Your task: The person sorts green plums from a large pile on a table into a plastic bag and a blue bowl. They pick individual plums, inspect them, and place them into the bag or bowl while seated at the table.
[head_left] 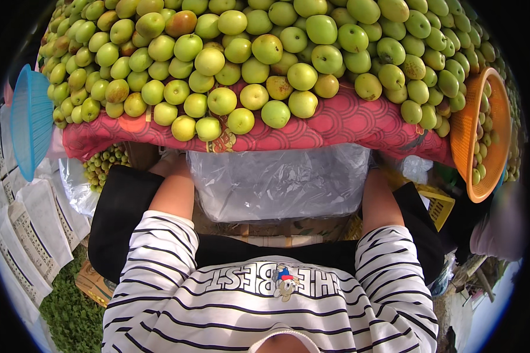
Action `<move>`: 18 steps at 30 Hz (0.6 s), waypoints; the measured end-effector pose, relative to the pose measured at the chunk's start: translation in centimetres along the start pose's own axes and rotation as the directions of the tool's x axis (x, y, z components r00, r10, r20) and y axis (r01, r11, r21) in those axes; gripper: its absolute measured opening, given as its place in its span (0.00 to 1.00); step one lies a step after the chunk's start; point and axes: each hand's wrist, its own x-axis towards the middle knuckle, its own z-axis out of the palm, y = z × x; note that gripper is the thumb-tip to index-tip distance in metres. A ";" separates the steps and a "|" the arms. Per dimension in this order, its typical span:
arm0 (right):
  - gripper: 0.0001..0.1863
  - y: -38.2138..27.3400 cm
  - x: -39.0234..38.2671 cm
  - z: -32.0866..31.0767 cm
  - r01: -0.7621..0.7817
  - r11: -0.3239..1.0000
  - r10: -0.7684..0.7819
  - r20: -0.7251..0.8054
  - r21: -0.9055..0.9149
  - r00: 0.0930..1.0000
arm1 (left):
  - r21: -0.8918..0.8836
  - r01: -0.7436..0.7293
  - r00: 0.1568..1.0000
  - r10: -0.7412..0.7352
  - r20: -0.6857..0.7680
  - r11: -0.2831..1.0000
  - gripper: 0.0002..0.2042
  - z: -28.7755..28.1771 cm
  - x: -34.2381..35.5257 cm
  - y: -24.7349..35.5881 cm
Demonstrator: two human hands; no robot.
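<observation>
My left hand and my right hand reach forward to either side of a clear plastic bag or liner, at its upper corners. Their fingers are hidden by the bag and the overhanging red patterned cloth, so I cannot tell what they hold. Above the cloth lies a broad heap of green and yellow-green jujube-like fruit, some blotched reddish brown.
A blue mesh basket is at the left, an orange one with fruit at the right. Small fruit, a yellow crate, a cardboard box and pale paper bags lie lower around me.
</observation>
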 end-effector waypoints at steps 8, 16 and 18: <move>0.24 -0.3 -2.6 -3.0 0.198 0.980 -0.180 -0.282 0.037 0.942 | -0.033 -0.006 0.987 0.011 0.160 0.999 0.15 -5.4 0.0 -2.2; 0.36 -14.9 -12.2 -5.5 0.645 0.673 -0.705 -0.050 -0.362 0.707 | -0.050 -0.485 0.872 0.487 0.042 0.873 0.21 -13.4 -10.4 8.5; 0.43 -15.2 -12.3 -4.1 0.650 0.672 -0.686 0.034 -0.355 0.727 | -0.006 -0.429 0.899 0.426 -0.102 0.903 0.32 -11.5 -11.8 10.6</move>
